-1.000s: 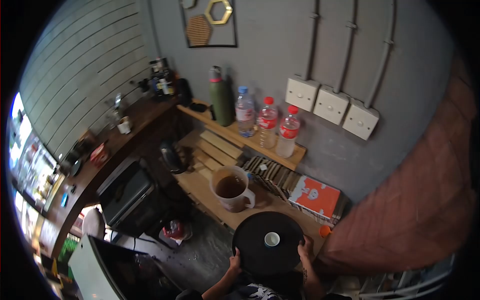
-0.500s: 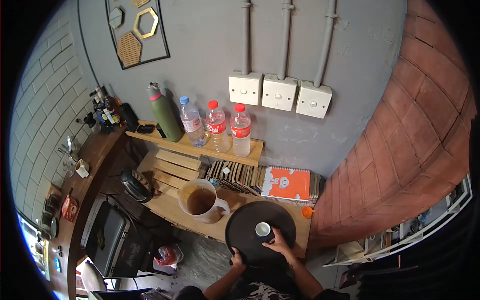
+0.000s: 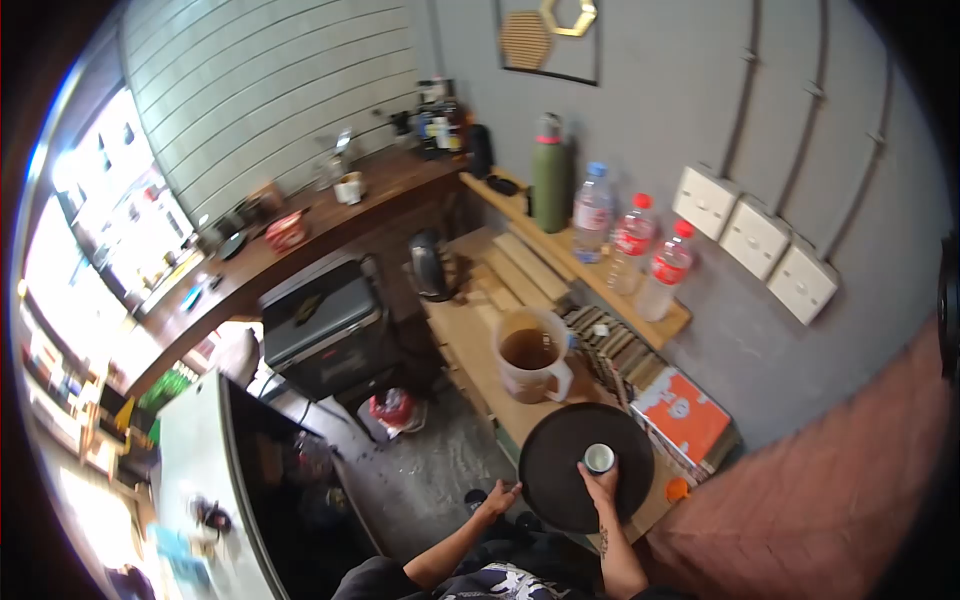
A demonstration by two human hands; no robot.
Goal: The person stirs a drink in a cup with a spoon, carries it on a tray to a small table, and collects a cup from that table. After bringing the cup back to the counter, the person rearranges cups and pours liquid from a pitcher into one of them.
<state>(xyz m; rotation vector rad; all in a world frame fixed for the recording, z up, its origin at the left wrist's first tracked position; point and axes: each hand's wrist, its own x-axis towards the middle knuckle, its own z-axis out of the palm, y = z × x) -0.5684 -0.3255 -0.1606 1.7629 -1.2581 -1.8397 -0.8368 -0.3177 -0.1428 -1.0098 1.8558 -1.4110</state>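
Note:
A round dark tray [image 3: 548, 480] lies on the front end of the wooden bench. My right hand [image 3: 600, 484] is wrapped round a small cup [image 3: 599, 459] with a pale inside, over the tray's right part. Beside the tray's left edge is my left hand [image 3: 500, 498], its fingers apart and holding nothing; whether a fingertip touches the rim is hard to tell. Just behind the tray stands a large translucent jug [image 3: 518, 375] with brown liquid in it, its handle towards the tray.
Books with an orange notebook [image 3: 683, 415] line the wall side, near a small orange item [image 3: 677, 489]. A ledge holds a green flask [image 3: 549, 185] and plastic bottles [image 3: 632, 240]. A black kettle [image 3: 432, 265] stands at the bench's far end. To the left are a black case [image 3: 325, 310] and wooden counter [image 3: 390, 180].
My view has swung left, bringing in more of the counter and windows. My left hand has come away from its hold on the tray's edge. The right hand still holds the cup.

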